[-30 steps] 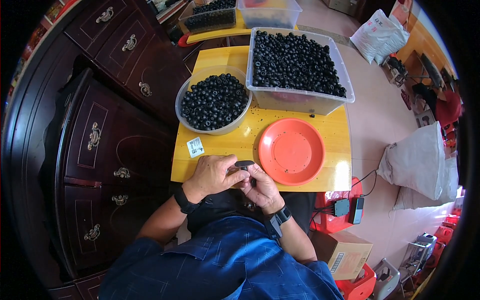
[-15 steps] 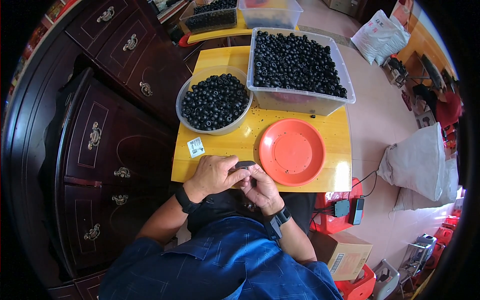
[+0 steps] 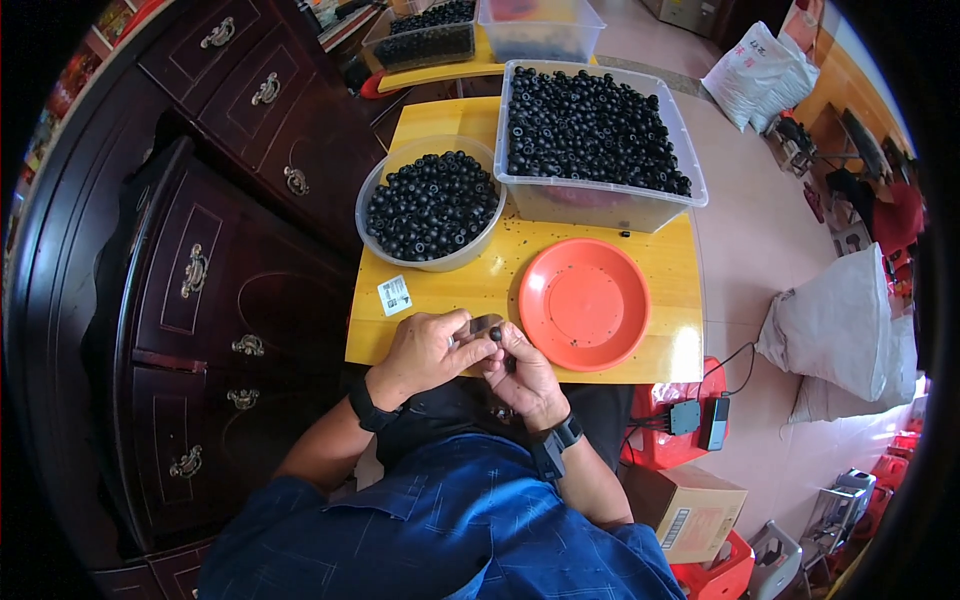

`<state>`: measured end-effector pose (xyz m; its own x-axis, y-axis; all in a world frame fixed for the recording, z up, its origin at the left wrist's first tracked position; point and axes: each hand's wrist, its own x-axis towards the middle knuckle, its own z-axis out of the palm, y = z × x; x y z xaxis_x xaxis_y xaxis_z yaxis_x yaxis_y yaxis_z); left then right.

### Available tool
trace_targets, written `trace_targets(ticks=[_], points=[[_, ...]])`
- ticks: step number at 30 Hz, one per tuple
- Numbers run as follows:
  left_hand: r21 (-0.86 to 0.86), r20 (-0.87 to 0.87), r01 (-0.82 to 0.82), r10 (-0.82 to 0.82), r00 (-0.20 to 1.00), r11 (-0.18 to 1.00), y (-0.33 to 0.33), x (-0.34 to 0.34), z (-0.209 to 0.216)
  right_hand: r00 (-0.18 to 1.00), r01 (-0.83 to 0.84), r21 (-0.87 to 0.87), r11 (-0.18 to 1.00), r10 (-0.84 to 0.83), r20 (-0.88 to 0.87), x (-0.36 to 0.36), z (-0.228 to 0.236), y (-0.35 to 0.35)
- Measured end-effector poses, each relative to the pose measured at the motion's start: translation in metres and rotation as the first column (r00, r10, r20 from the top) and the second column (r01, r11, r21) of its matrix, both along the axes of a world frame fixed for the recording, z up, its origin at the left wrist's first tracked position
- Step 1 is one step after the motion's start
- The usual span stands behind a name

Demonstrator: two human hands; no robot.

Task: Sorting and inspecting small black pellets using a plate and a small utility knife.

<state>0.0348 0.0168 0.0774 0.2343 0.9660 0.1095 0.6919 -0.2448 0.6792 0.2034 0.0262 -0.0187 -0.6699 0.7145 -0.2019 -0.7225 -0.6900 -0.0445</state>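
Pinching left hand (image 3: 425,348): holding a black bead (image 3: 496,334), left of the orange plate (image 3: 584,304).
Right hand (image 3: 528,376): curled in, can't tell if it's gripping the flat dark tool (image 3: 484,323).
Bead: you're wanting it steady.

Passable: strip of yellow table (image 3: 490,285) between round tub (image 3: 478,248) and red plate (image 3: 585,305), ahead of left hand (image 3: 420,350). Blocking: rectangular bin (image 3: 585,207) beyond, plate just beside right hand (image 3: 525,378), dark cabinet (image 3: 270,290) along left. Room beneath hands hard to judge.
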Motion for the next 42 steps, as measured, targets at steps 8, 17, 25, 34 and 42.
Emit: trace_targets(ticks=[8,17,25,34,42], points=[[0.008,0.211,-0.034,0.032,0.977,0.999,-0.002,0.009,0.004,0.998,-0.015,0.040,0.999,0.013,0.064,-0.004,0.011,0.000],[-0.316,0.526,0.167,0.026,0.850,0.934,0.002,-0.014,-0.028,0.992,-0.073,0.093,0.993,0.062,0.109,-0.005,0.009,-0.004],[-0.317,0.526,0.139,0.052,0.849,0.938,0.000,-0.011,-0.011,0.994,-0.072,0.093,0.993,0.064,0.089,-0.004,0.009,-0.005],[0.185,0.014,-0.263,0.265,0.964,0.947,0.023,-0.037,0.029,0.995,-0.101,-0.011,0.995,0.102,0.023,-0.003,0.003,-0.003],[0.322,-0.148,-0.362,0.424,0.893,0.875,0.034,-0.059,0.027,0.996,-0.068,-0.006,0.998,0.068,0.059,-0.002,0.013,0.002]])
